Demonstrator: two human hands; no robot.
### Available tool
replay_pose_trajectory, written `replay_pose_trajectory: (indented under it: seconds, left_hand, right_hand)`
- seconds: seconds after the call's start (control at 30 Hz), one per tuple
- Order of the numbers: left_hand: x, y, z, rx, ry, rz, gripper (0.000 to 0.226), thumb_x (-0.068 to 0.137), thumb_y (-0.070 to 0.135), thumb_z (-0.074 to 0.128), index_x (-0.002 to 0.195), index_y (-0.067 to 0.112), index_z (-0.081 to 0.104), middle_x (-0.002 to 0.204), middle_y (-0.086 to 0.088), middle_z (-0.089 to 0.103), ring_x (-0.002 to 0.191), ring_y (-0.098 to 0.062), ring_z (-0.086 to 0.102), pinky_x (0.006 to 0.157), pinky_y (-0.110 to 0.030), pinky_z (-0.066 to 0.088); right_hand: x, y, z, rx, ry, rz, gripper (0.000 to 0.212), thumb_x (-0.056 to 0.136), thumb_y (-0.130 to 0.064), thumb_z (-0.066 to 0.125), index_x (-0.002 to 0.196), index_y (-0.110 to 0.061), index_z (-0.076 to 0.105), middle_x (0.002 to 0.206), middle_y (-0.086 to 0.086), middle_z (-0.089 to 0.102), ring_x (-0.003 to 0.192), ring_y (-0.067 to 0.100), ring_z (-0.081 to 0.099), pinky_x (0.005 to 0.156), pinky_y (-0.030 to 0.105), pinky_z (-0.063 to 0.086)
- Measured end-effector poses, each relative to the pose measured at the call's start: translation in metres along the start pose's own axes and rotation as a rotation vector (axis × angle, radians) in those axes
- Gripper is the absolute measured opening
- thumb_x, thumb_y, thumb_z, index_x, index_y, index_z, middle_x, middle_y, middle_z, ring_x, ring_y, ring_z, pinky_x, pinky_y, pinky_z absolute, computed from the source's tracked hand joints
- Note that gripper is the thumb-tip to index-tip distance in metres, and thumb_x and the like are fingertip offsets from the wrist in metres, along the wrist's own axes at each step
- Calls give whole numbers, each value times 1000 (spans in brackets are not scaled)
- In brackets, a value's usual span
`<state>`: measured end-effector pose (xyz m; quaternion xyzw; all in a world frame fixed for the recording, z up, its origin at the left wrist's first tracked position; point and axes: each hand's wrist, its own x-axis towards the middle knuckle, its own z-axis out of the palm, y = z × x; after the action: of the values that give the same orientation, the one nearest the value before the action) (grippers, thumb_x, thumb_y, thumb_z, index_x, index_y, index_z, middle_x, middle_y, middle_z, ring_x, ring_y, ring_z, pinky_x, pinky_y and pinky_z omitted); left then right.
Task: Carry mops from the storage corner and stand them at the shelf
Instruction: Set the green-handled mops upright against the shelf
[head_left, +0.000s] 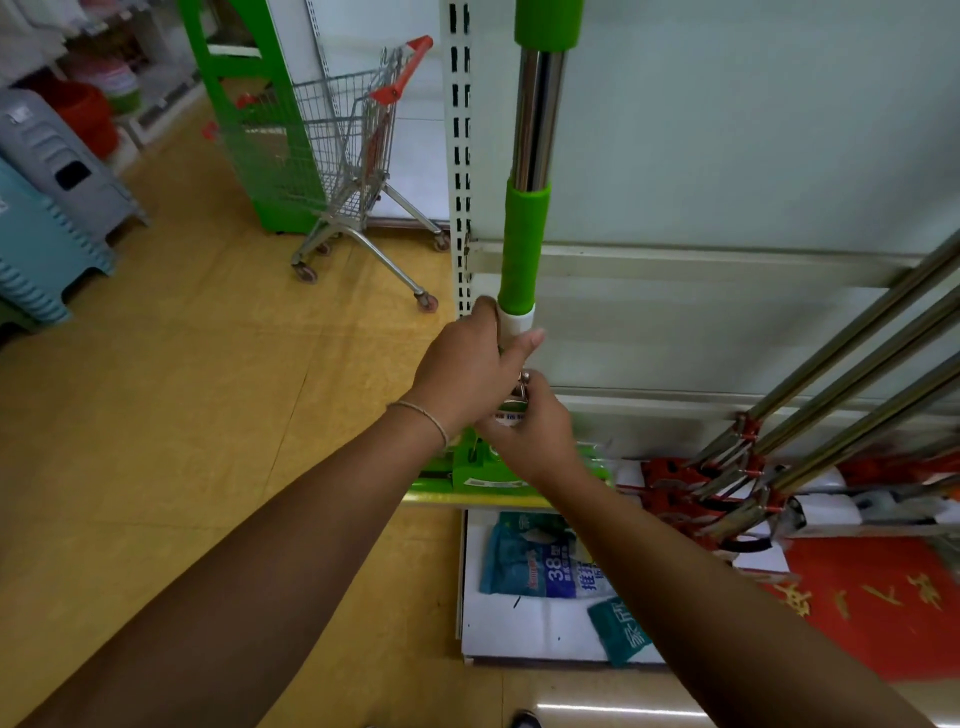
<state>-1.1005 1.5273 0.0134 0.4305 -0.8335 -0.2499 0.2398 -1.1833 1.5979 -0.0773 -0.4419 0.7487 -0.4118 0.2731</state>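
Shelving dominates the right of the scene: a tall pale metal shelf unit (727, 156) with a slotted upright, its low yellow-edged ledge serving as the standing place for mops. Beneath it, on the white base board, lie blue and teal packaged goods (540, 566), apparently out of the way of the work. Far left, a wire shopping trolley with a red handle (353, 150) is parked beside a green metal frame (249, 114), and stacked grey and blue plastic stools (52, 197) line the yellow floor (182, 364).

To the right, several steel-handled mops with red fittings (779, 426) lean slanted against the shelf back, heads down on the ledge, which suggests they are already delivered. Centre, the green-sleeved mop with a chrome pole (535, 119) stands nearly upright against the slotted post, its green packaged head (483, 467) resting on the ledge edge.

Both hands hold it low on the shaft. The left hand (467, 369) is wrapped round the pole just under the white collar, likely steadying it. The right hand (535, 431), directly below, pinches a small metal clamp on the shaft, seemingly adjusting it so the mop stays standing.
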Motion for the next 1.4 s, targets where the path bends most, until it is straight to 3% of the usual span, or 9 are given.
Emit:
replay_pose_trajectory:
  seconds: [0.13,0.23,0.4,0.6,0.9,1.03,1.23,1.33,1.4]
  left_hand:
    - [10,23,-18,81,199,164,41,99,47,44,111,8,48,81,-7,61,65,-26,55,52,-32,33]
    - [19,35,-22,144,188,169,42,100,44,41,111,4,48,79,-9,56,63,-25,45,54,-31,28]
    - [26,40,-16,213,143,140,47,101,47,37,119,4,45,81,-9,57,64,-24,46,54,-31,28]
    - [30,48,-11,273,174,103,48,102,44,36,124,2,42,84,-10,60,73,-31,61,56,-31,32]
    - [38,50,-8,328,193,101,55,102,41,35,133,-4,36,92,-15,66,78,-34,65,55,-32,32]
    - [35,48,-9,273,196,111,51,101,42,36,130,0,39,93,-14,63,80,-33,62,57,-32,32]
    - [42,59,-18,-63,237,85,55,95,42,51,132,4,38,119,-17,55,106,-33,56,79,-36,42]
    - [55,69,-29,-241,314,98,59,93,47,53,131,3,42,112,-12,59,99,-27,58,77,-28,43]
    - [61,78,-38,-312,388,128,54,93,46,55,122,1,47,93,-1,55,84,-18,53,66,-18,35]
  right_hand:
    - [3,-6,2,-72,152,-39,68,81,-47,72,137,-23,41,122,-4,64,104,15,63,83,39,56]
    - [6,-8,3,-182,227,-50,78,85,-45,66,147,-15,30,130,6,61,102,25,66,89,46,53]
    - [12,-8,-3,-315,200,-6,91,91,-45,61,155,-1,13,146,18,47,120,35,57,99,48,45]
    - [21,-9,-2,-305,167,-5,87,85,-48,58,149,-4,17,140,17,50,116,35,60,88,52,53]
    - [29,-8,0,-263,158,45,82,84,-38,64,146,-3,23,137,18,51,116,37,58,91,52,52]
    - [28,-7,-6,-227,117,30,82,88,-42,64,148,-4,23,144,17,44,124,34,53,97,52,50]
    - [37,-26,-18,-109,194,-81,80,85,-63,45,144,-10,37,138,12,51,125,28,51,96,50,50]
    - [49,-46,-26,-10,253,-161,71,84,-54,53,140,-12,42,130,9,57,118,25,56,91,43,53]
    - [54,-64,-32,40,302,-218,60,82,-46,59,131,-14,49,119,7,62,107,24,60,80,35,51]
